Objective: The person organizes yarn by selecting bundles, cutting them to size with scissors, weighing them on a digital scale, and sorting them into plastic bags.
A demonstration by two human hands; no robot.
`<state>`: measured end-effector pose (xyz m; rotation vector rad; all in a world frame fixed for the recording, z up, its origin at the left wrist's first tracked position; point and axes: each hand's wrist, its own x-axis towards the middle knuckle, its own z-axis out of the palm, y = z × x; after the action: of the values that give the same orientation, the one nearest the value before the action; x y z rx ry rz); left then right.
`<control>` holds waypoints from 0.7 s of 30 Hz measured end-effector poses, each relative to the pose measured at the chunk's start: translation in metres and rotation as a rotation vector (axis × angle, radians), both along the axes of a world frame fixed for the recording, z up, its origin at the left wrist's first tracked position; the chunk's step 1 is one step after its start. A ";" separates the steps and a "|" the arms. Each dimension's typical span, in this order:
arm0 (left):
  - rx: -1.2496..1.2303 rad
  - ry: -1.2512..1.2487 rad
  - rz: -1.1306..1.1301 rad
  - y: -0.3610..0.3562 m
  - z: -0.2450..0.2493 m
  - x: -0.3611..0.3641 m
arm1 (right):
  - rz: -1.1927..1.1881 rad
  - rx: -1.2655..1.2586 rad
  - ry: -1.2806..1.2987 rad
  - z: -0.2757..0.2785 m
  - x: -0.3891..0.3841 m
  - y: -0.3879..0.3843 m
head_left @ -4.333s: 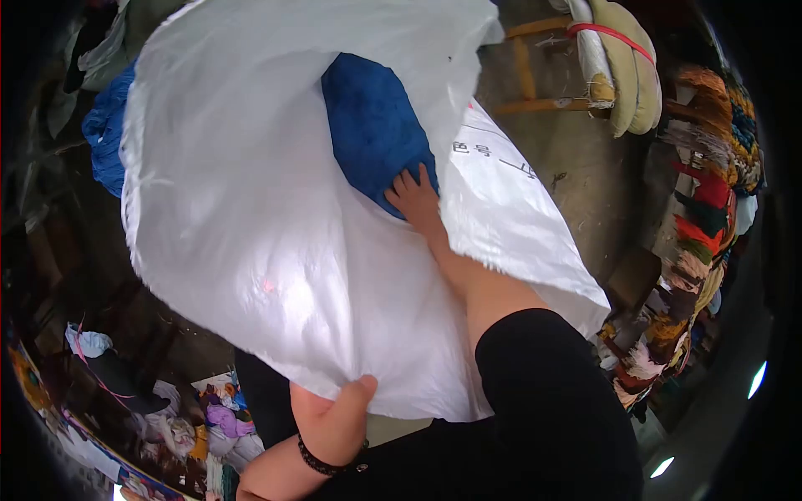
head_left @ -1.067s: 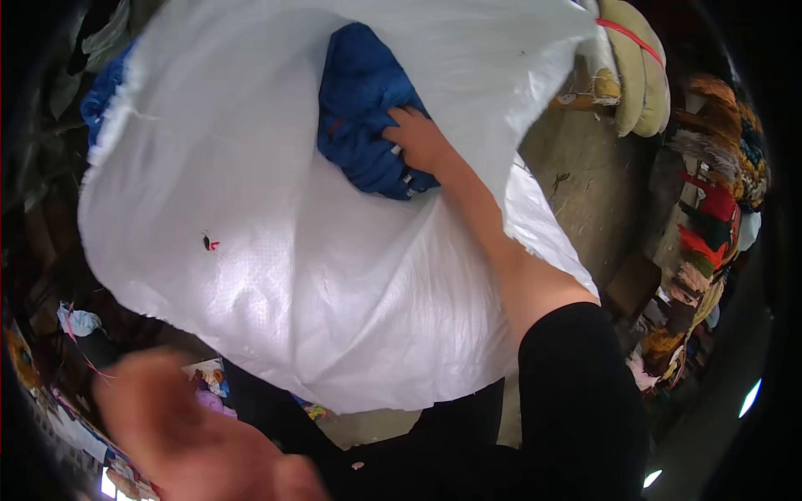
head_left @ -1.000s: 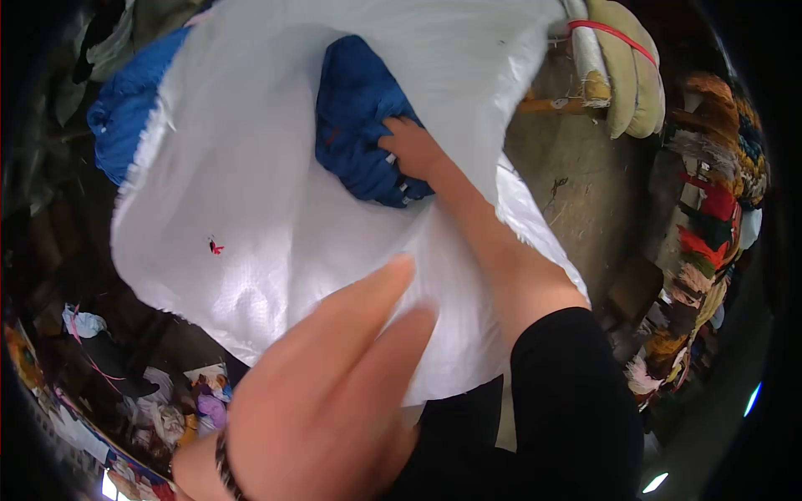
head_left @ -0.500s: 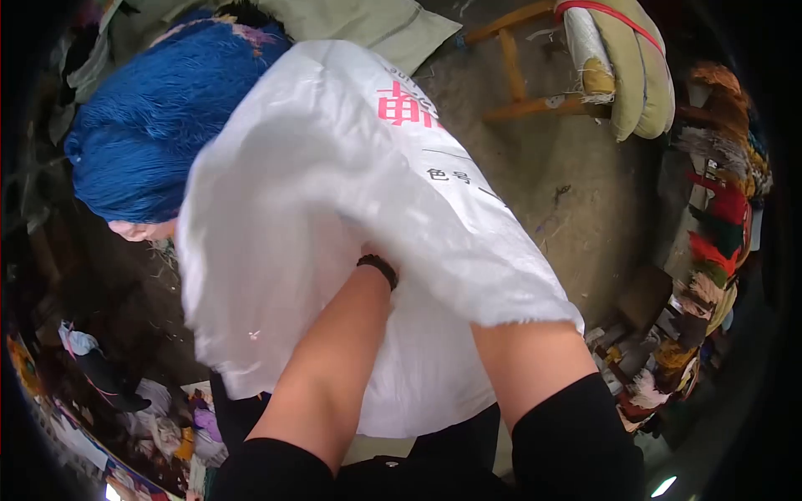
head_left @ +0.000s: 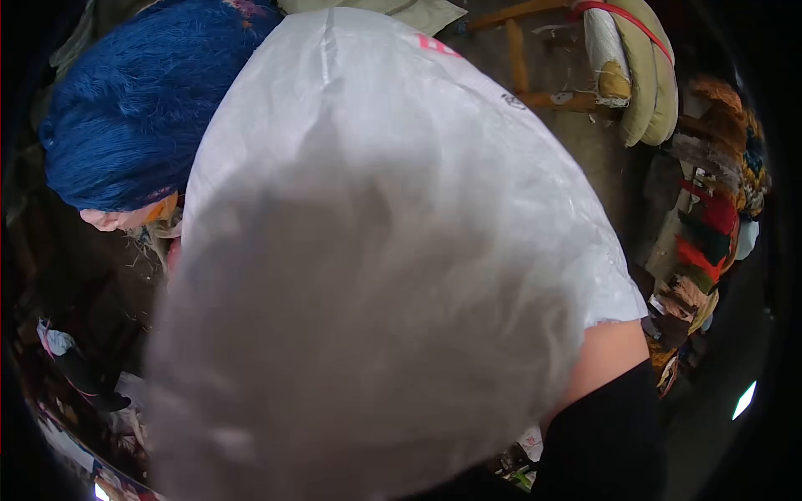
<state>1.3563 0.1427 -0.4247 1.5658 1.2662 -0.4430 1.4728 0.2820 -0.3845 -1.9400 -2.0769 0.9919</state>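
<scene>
A large white woven sack (head_left: 401, 108) with partly visible pink print fills the middle of the head view, its near part dark and blurred close to the camera. My right forearm goes into the sack at the lower right, so my right hand is hidden inside or behind it. My left hand and forearm are covered by the sack too. What either hand grips cannot be seen. Beside the sack, at the upper left, lies a big bundle of blue yarn (head_left: 138, 108) with a pink piece (head_left: 117, 219) under its lower edge.
A wooden frame (head_left: 518, 58) stands at the top right, next to beige rolls (head_left: 656, 79) with a red band. Piles of coloured yarn (head_left: 718, 213) line the right side. A dark bundle (head_left: 83, 376) tied with string lies at the lower left.
The sack has risen toward the camera and spread, now covering my left forearm, which showed before. Most of its print has turned out of sight. The blue yarn sits slightly farther left in view.
</scene>
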 end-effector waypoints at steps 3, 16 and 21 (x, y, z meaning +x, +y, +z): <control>-0.536 -0.477 1.072 0.010 0.010 -0.010 | -0.011 -0.010 0.001 0.000 0.000 0.001; -0.908 -1.171 1.706 0.057 0.065 -0.006 | -0.101 -0.119 0.041 0.020 -0.014 0.014; -0.983 -1.506 1.611 0.113 0.174 -0.001 | -0.201 -0.200 0.075 0.124 -0.031 0.037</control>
<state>1.3553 0.2556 -0.2509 -0.3892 0.4707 0.9138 1.4423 0.3195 -0.2608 -2.1177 -1.7601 1.2456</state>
